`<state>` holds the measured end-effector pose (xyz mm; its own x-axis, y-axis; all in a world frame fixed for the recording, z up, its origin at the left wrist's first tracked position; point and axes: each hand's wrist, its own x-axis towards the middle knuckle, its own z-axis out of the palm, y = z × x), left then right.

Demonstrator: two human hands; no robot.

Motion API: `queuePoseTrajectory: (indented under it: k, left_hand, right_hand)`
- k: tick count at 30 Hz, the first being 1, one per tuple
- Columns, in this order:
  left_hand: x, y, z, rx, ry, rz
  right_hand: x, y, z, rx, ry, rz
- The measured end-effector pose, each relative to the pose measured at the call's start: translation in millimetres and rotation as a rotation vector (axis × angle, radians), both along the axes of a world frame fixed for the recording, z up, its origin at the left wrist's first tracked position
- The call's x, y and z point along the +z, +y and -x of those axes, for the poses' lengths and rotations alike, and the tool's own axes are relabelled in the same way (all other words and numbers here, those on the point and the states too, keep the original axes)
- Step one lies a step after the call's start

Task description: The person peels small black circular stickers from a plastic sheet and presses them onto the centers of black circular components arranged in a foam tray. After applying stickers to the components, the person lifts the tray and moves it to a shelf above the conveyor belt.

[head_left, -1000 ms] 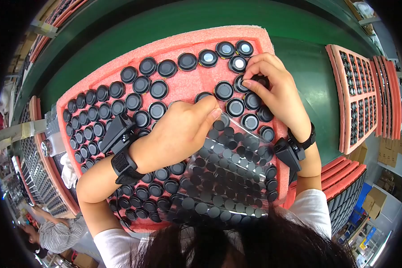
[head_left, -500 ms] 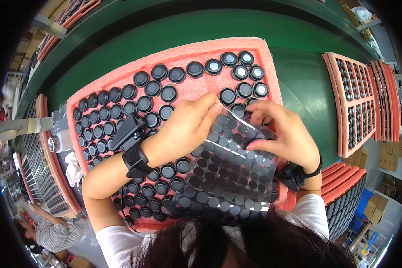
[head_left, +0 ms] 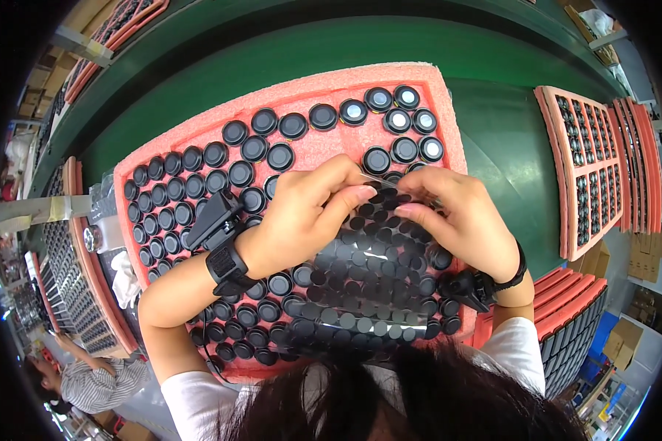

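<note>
My left hand (head_left: 307,209) pinches the upper edge of a clear plastic sheet (head_left: 360,253) dotted with rows of dark round stickers. At the same edge, a little to the right, my right hand (head_left: 460,217) has its thumb and fingertips closed on the sheet. Whether a single sticker is between them, I cannot make out. The sheet bulges toward me and covers part of a pink foam tray (head_left: 320,152). Rows of black round parts (head_left: 280,156) stand in the tray; several at its far right corner have pale shiny tops, such as one round part (head_left: 407,96).
The tray lies on a green work surface (head_left: 485,140). Another pink tray of parts (head_left: 590,173) is at the right, with stacked trays (head_left: 570,316) nearer me. A white cloth (head_left: 125,279) lies at the left. Another person (head_left: 95,382) works at the far left.
My right hand has shifted up and left and its fingers have closed at the sheet's edge. The sheet now bends in a smoother curve. My left hand has barely moved.
</note>
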<state>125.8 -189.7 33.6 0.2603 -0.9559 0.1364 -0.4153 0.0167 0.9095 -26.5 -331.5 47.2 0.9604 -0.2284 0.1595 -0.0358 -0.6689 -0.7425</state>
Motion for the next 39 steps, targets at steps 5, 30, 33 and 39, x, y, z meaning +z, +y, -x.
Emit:
queuePoseTrajectory:
  k: [5, 30, 33, 39]
  left_hand:
    - [0, -2, 4, 0.058, -0.020, 0.085]
    - [1, -3, 2, 0.080, -0.091, 0.078]
    - [1, -3, 1, 0.098, -0.086, 0.059]
    - [2, -6, 1, 0.113, -0.069, 0.034]
  right_hand:
    - [2, 6, -7, -0.041, 0.006, -0.127]
    - [-9, 8, -12, -0.132, -0.097, -0.177]
    - [-10, 8, -12, -0.171, -0.131, -0.216]
    - [-13, 8, -12, -0.234, -0.188, -0.238]
